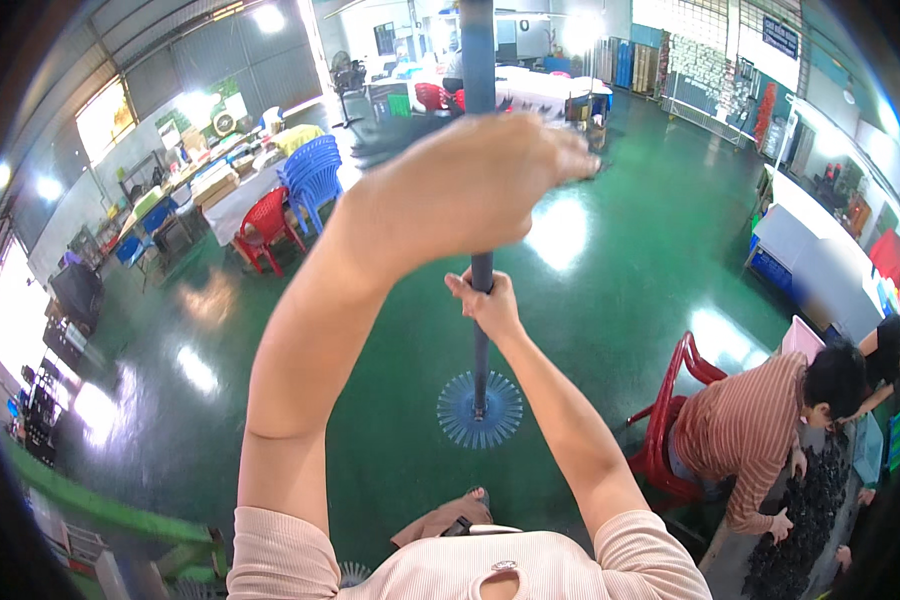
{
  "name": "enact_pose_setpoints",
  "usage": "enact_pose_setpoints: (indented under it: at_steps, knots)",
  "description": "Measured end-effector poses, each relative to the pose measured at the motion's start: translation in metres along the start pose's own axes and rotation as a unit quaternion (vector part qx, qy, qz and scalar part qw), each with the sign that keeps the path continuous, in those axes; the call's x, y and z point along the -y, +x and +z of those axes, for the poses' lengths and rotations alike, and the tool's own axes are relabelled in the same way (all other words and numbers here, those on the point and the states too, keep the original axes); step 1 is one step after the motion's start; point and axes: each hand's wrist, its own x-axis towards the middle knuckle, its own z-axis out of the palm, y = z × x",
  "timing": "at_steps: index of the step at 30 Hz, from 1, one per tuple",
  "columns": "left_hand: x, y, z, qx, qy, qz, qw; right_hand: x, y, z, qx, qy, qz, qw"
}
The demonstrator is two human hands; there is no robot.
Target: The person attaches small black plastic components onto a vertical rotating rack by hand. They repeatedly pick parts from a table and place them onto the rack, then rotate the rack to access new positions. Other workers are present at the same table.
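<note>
A blue-grey pole (482,345) stands upright in front of me, with a ring of thin radiating prongs (480,410) around its lower end. Low on the pole, my right hand (492,303) is closed around it. My left hand (480,185) is raised high across the pole, close to the camera and blurred. Its fingers are curled together, with a dark bit at their tips that I cannot make out. Behind the left wrist, dark blurred strands (395,140) spread out around the pole's upper part; the hand and arm hide much of them.
At right, a person in a striped top (745,425) sits on a red chair (660,420) beside a table with a heap of black pieces (805,510). A green metal frame (120,515) is at lower left. Blue stacked chairs (312,178) and a red chair (265,225) stand farther back.
</note>
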Motion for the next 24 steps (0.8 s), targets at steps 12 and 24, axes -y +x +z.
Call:
enact_pose_setpoints:
  at_steps: [12,24]
  knots:
    - [0.164,-0.084,-0.051,-0.225,-0.236,-0.342,0.881,-0.09,0.137,0.035,0.062,-0.017,0.008,0.998]
    - [0.264,-0.129,0.052,-0.353,-0.406,-0.563,0.628,-0.192,0.267,0.097,0.429,-0.262,-0.171,0.848]
